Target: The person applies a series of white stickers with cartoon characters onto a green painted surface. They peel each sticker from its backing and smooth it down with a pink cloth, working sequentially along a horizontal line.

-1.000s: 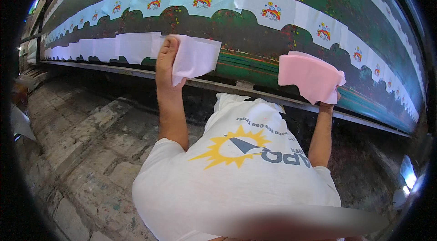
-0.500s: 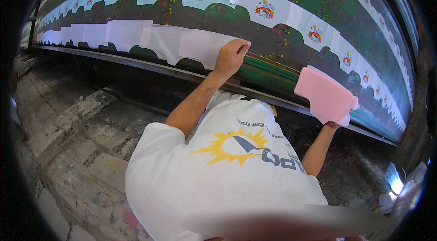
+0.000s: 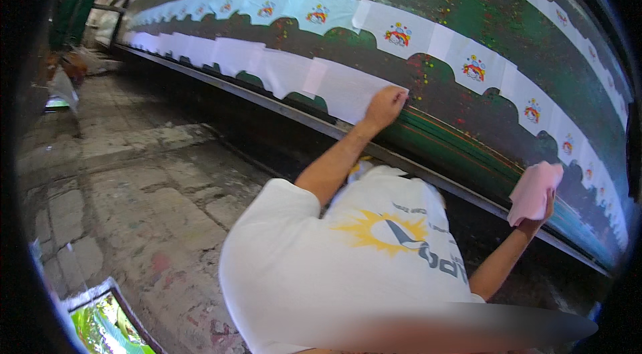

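My left hand [image 3: 386,108] is closed at the right-hand corner of a pale, pinkish-white cut fabric piece [image 3: 349,92], its fingers pinched together there. That piece lies flat along the near edge of the long table, partly over the one to its left. Farther right, my right hand [image 3: 543,212] grips a thick stack of pink fabric pieces [image 3: 529,192] above the table's near edge. The stack is bent and tilted, and it hides part of that hand's fingers.
The long dark green table [image 3: 301,43] is flecked with colourful paint spots. Beyond the plain row runs a row of printed fabric pieces [image 3: 397,36] with a cartoon motif. A metal rail [image 3: 257,103] edges the near side. Worn paving [image 3: 167,183] covers the floor.
The view has shifted, and the scene sits lower and farther right. The pink stack, spread broad before, is now bent and turned narrower in my right hand. My left hand remains at the fabric corner.
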Tool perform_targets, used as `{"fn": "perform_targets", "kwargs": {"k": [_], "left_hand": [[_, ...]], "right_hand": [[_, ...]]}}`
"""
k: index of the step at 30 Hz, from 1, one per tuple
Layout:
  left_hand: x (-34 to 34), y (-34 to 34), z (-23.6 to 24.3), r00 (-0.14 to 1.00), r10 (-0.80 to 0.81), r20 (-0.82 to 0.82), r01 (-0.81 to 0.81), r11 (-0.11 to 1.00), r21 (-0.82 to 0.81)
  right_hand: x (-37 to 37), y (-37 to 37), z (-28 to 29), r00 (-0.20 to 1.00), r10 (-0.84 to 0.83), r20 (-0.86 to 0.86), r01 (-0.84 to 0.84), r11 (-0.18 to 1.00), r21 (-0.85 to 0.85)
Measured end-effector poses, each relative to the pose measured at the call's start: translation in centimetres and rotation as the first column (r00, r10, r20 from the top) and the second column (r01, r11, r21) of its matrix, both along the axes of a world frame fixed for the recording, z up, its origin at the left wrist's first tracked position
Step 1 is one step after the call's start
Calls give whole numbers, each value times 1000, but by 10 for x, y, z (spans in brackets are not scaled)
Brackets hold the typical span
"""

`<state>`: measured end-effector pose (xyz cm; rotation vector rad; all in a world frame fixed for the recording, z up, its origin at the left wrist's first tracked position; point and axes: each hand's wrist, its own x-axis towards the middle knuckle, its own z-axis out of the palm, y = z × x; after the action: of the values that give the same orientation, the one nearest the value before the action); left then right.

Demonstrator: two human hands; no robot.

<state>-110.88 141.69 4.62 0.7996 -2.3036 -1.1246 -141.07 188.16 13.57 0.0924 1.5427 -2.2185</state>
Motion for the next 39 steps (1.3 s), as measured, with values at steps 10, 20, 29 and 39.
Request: {"fn": "perform_targets", "kwargs": {"k": [10, 20, 29, 39], "left_hand": [[-94, 169, 21, 960, -279, 31, 247, 892, 378], [-75, 188, -7, 961, -152, 232, 17, 866, 499], [-93, 203, -25, 987, 156, -24, -143, 946, 290], [-80, 185, -17, 989, 85, -120, -76, 994, 81]], "right_hand": [[64, -144, -86, 549, 826, -131, -667, 527, 527], [53, -138, -110, 444, 888, -121, -710, 430, 558], [52, -136, -99, 448, 890, -89, -783, 438, 442], [21, -97, -85, 683, 690, 241, -601, 717, -352]]}}
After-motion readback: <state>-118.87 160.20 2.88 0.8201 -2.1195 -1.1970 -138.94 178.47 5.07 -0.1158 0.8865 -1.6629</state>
